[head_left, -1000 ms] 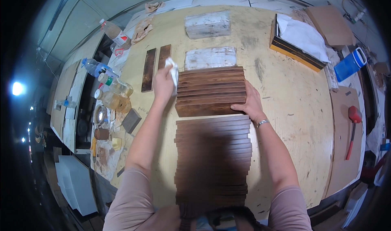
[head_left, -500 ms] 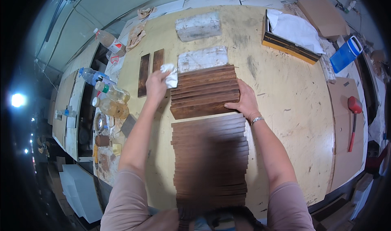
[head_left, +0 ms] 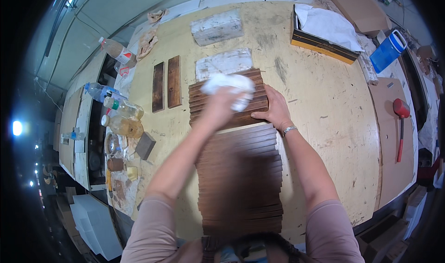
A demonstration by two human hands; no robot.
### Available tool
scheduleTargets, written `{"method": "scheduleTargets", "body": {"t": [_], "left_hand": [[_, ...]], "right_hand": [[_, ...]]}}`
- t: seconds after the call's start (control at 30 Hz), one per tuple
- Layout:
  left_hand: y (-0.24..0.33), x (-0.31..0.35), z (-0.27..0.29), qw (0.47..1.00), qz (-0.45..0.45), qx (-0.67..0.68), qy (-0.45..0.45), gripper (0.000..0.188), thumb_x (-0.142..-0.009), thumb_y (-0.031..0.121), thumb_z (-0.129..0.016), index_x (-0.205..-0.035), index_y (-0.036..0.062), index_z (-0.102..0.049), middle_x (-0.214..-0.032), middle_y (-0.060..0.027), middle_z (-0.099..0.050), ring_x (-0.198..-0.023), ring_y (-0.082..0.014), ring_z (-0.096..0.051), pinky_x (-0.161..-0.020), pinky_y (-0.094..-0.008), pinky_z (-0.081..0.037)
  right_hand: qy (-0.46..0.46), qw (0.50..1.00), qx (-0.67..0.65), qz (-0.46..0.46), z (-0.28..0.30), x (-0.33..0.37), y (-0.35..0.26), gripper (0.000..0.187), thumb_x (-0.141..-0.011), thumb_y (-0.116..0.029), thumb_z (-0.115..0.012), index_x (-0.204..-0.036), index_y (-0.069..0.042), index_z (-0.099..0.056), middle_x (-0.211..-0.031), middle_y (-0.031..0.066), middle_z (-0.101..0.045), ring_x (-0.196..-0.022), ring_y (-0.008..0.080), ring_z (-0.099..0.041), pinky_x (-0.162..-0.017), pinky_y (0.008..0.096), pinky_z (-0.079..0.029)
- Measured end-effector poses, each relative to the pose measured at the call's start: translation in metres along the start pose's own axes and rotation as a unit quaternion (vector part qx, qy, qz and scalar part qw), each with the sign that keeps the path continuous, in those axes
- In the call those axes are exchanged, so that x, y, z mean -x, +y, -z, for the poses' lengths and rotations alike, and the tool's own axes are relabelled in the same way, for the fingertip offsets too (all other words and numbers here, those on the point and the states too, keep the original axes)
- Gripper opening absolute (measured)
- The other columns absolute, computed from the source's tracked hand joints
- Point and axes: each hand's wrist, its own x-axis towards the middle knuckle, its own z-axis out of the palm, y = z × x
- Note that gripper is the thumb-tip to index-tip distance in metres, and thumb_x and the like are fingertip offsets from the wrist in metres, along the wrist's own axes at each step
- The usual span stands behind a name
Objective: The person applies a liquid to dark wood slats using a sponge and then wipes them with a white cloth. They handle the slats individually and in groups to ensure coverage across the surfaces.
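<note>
My left hand [head_left: 219,108], smeared by motion, grips a white cloth [head_left: 230,86] over the far group of dark brown wooden strips [head_left: 198,106]. At the right end of those strips my right hand [head_left: 276,107] is pressed, thumb on the near face and fingers along the end; it steadies the group. Closer to me lies a second row of dark wooden strips [head_left: 241,189], packed side by side. Two separate brown strips, one darker [head_left: 158,87] and one lighter [head_left: 174,82], lie left of the far group. Behind it sits a white-wrapped block [head_left: 223,63].
Another wrapped block [head_left: 217,26] stands farther back. Several bottles [head_left: 123,125] line the table's left edge, near a grey block [head_left: 145,145]. At the right are a box with white cloth or paper [head_left: 324,45], a blue jug [head_left: 388,51] and a red mallet [head_left: 401,124].
My left hand has swept the white cloth rightward from the left end onto the middle of the far strips. My right hand stays at their right end. The whole view has shifted slightly.
</note>
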Motion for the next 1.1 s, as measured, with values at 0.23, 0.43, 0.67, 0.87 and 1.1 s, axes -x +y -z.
{"method": "scheduleTargets", "body": {"t": [0.23,0.43,0.67,0.87,1.1], "left_hand": [[0.007,-0.023,-0.01,0.998,-0.059,0.007,0.024,0.027,-0.08,0.005,-0.065,-0.098,0.017,-0.081,-0.09,-0.0133,-0.067,-0.086,-0.033,-0.065,-0.079,-0.0448,-0.051],[0.032,-0.041,-0.038,0.997,-0.025,0.045,0.052,0.031,-0.08,-0.001,-0.061,-0.104,0.0095,-0.078,-0.1,-0.0161,-0.067,-0.097,-0.0369,-0.063,-0.086,-0.0458,-0.05],[0.007,-0.017,-0.002,0.994,0.072,0.081,-0.008,0.037,-0.082,-0.004,-0.058,-0.105,0.0135,-0.08,-0.109,-0.0206,-0.067,-0.11,-0.0391,-0.063,-0.097,-0.0448,-0.05],[0.054,-0.027,-0.031,0.996,0.012,0.092,0.005,0.035,-0.082,-0.001,-0.061,-0.11,0.0139,-0.078,-0.121,-0.0195,-0.065,-0.115,-0.0385,-0.06,-0.102,-0.0442,-0.047],[-0.057,0.073,0.037,0.986,0.13,0.1,-0.043,0.035,-0.079,-0.007,-0.06,-0.095,0.0142,-0.082,-0.119,-0.014,-0.069,-0.115,-0.032,-0.062,-0.105,-0.0397,-0.047]], "right_hand": [[0.005,1.0,-0.006,-0.007,-0.002,0.002,0.008,0.101,-0.06,-0.04,-0.088,-0.144,-0.003,-0.047,-0.142,0.0215,-0.053,-0.131,0.0404,-0.047,-0.113,0.0454,-0.035],[-0.055,0.998,-0.023,-0.009,0.003,-0.007,-0.008,0.098,-0.059,-0.042,-0.088,-0.135,0.006,-0.051,-0.137,0.0238,-0.057,-0.127,0.0408,-0.052,-0.112,0.0462,-0.038],[0.0,1.0,-0.009,-0.006,0.0,0.004,0.005,0.103,-0.061,-0.039,-0.089,-0.144,0.002,-0.045,-0.142,0.0234,-0.053,-0.133,0.0394,-0.047,-0.115,0.0441,-0.034],[-0.072,0.994,-0.075,-0.028,0.0,-0.003,0.001,0.093,-0.061,-0.039,-0.089,-0.138,-0.002,-0.051,-0.139,0.0226,-0.055,-0.13,0.04,-0.049,-0.113,0.045,-0.036],[-0.003,1.0,-0.012,-0.019,0.001,0.003,0.005,0.104,-0.061,-0.039,-0.089,-0.146,-0.001,-0.045,-0.144,0.0224,-0.052,-0.134,0.0394,-0.045,-0.116,0.0446,-0.034]]}}
